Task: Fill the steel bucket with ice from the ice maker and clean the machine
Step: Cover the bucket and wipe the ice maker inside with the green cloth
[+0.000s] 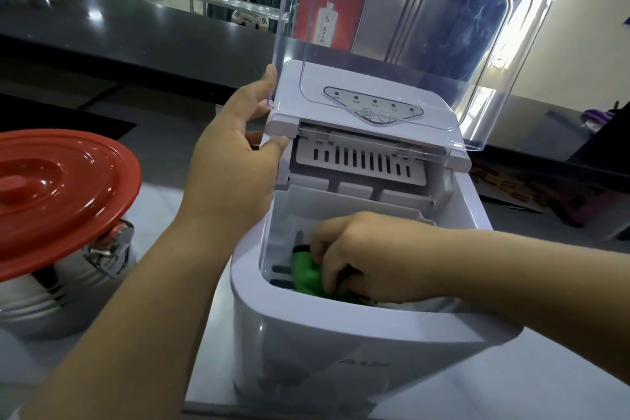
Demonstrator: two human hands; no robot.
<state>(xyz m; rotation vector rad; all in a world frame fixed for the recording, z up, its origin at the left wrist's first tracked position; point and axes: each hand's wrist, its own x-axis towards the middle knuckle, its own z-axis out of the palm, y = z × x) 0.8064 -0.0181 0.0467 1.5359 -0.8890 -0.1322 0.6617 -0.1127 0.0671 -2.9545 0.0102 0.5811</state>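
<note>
Head view is showing the cleaning part of the job: the right hand point(354, 259) is reaching down inside the white ice maker point(341, 334), its fingers clenched around a green cloth point(306, 274) that is pressing against the slotted floor of the ice bin. The left hand point(235, 160) is resting on the machine's left side below the hinge, fingers straight and released, thumb near the edge of the raised clear lid point(409, 27), seemingly steadying the body. To the left on the worktop point(163, 201), the steel bucket point(51, 303) is standing just beside the machine under a red lid point(58, 198); whether ice is inside cannot be told. To wipe well, the cloth is probably best kept bunched and dragged along the slots and into the corners, while the left hand is holding the machine from sliding and keeping clear of the lid so it is not knocked down onto the working arm.
</note>
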